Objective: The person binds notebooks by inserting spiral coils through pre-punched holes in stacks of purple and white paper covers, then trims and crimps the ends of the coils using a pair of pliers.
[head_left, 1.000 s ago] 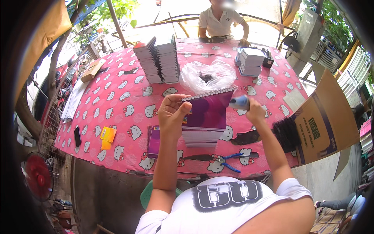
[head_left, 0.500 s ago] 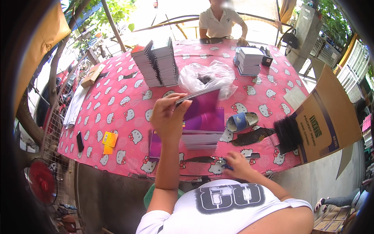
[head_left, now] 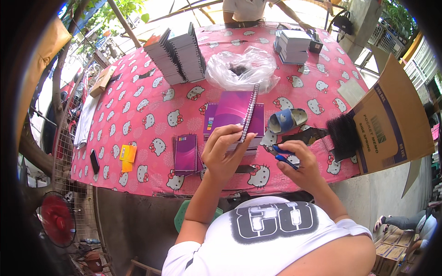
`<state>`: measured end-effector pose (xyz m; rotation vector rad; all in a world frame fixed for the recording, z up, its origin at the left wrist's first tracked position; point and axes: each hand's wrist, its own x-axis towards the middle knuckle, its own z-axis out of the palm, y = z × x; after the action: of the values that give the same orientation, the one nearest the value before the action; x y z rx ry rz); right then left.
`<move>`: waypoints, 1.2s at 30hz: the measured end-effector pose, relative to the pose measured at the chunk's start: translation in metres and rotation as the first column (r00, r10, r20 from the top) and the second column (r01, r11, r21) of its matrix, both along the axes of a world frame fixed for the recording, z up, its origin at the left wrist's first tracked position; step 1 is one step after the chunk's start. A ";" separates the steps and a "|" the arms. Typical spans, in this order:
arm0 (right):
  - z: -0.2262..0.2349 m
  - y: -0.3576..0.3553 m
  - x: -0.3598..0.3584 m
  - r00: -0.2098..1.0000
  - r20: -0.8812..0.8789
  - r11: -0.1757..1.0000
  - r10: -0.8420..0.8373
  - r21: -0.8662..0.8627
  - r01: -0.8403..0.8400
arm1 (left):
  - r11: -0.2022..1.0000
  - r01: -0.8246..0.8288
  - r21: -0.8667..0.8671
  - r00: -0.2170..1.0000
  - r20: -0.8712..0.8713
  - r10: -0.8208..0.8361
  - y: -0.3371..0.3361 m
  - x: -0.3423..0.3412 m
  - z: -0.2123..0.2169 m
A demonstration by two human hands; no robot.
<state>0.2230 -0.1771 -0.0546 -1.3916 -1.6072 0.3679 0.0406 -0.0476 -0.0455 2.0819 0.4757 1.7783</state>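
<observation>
My left hand [head_left: 223,152] grips a purple notebook [head_left: 231,108] by its lower end, holding it upright with the spiral wire along its right edge. Behind it lies a stack of purple notebooks [head_left: 259,117], partly covered by the held one. Blue-handled pliers [head_left: 287,160] are in my right hand [head_left: 305,168], just right of that stack; their jaws are hard to make out. More purple spiral notebooks [head_left: 186,154] lie flat to the left of my left forearm. A blue slipper [head_left: 286,121] rests beyond my right hand.
Tall stacks of spiral notebooks [head_left: 172,57], a plastic bag [head_left: 246,69] and a book stack [head_left: 294,46] stand farther back. Black spiral wires [head_left: 341,135] spill by a cardboard box [head_left: 391,119] at right. A phone [head_left: 95,162] lies left. Another person [head_left: 244,10] is across the table.
My left hand has turned the notebook so its spiral faces right. My right hand has lifted the pliers from near the table's front edge toward the notebook. The head view has shifted.
</observation>
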 end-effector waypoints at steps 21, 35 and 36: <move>0.020 0.041 0.000 0.477 -0.865 0.682 0.154 -0.256 -0.685 | 1.000 -0.007 0.026 1.000 -0.022 0.008 -0.003 -0.013 -0.005; -0.137 0.004 -0.005 0.918 0.388 0.981 0.080 -0.193 -0.004 | 0.389 -0.444 -0.807 0.659 0.000 0.752 0.027 -0.163 -0.163; -0.130 0.003 -0.003 0.903 0.427 0.990 0.037 -0.141 0.026 | 0.317 -0.553 -0.770 0.640 -0.149 0.754 0.024 -0.173 -0.187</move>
<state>0.2204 -0.1741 -0.1843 -1.6625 -1.9725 0.1877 -0.1327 -0.0236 -0.2321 1.0303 1.8760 1.6506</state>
